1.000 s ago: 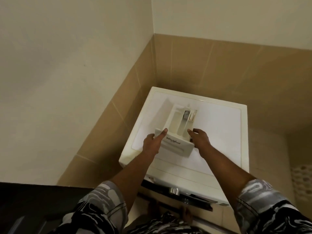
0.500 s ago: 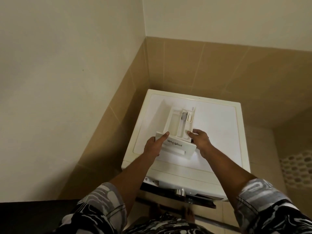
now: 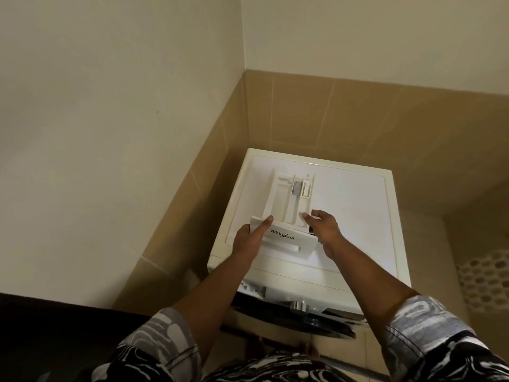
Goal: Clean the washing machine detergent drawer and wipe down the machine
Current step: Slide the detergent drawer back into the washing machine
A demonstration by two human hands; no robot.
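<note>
Where the two walls meet in the upper middle of the frame, cream paint (image 3: 110, 106) sits above a band of tan tiles (image 3: 330, 119). Dark surface (image 3: 41, 326) fills the lower left corner. Pale honeycomb-patterned patch (image 3: 484, 282) is at the right edge.

Washing machine (image 3: 352, 205) is pushed into the corner, centre-right of frame, seen from above: white top, front edge toward the bottom of the frame. Dark door rim (image 3: 303, 323) pokes out below the front edge.

Two forearms come up from the bottom of the frame in grey-and-black patterned sleeves (image 3: 154, 340).

Detergent drawer (image 3: 281, 205) is out of the machine and over the left half of its top, long axis running up-frame, "Whirlpool" front panel nearest the bottom. Compartments face up, with a grey insert at the far end. Can't tell whether it rests on the top or is held just clear of it.

Left hand (image 3: 248, 241) grips the left end of the front panel, thumb (image 3: 265, 221) laid along its upper corner; other fingers hidden behind the panel. Right hand (image 3: 325, 230) grips the drawer's right side just behind the panel, fingertips (image 3: 308, 216) curled over the wall into the tray.

Silver knob (image 3: 297, 306) sits on the machine's front, just above the door rim.
</note>
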